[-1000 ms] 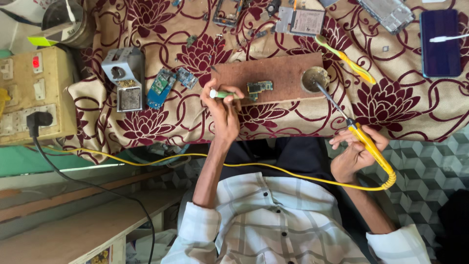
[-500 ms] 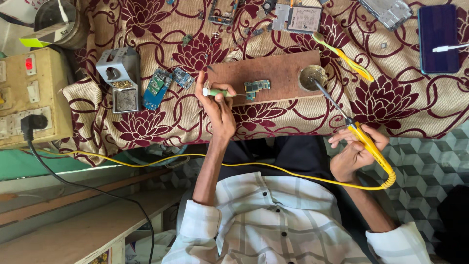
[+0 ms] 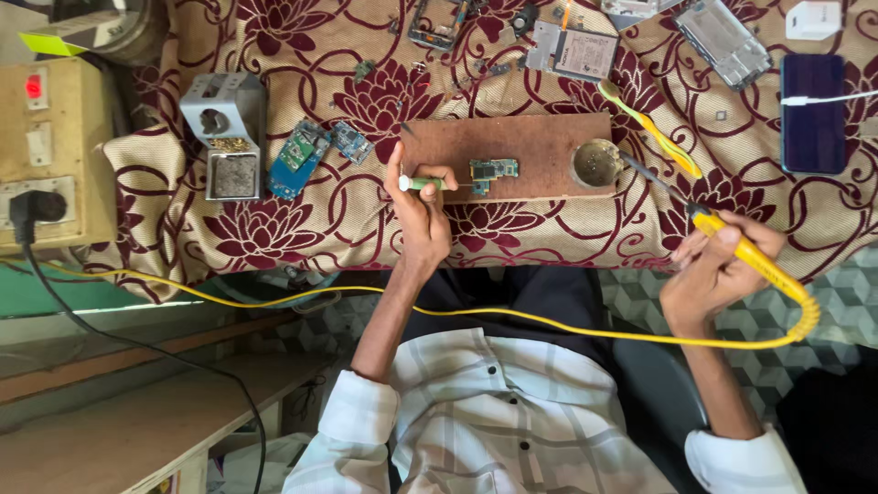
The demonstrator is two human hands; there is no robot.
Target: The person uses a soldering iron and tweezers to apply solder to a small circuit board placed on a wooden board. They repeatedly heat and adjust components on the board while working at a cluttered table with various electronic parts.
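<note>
Pinching a green-handled tool toward the circuit board, left hand extended, right hand grip wrapped around yellow soldering iron.

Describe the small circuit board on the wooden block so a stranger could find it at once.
On the flowered maroon tablecloth lies a brown wooden board. The small circuit board sits near its lower edge, between the left hand with its green-handled tool and a round tin. Unlike the blue boards off to the left, it alone rests on the wood.
</note>
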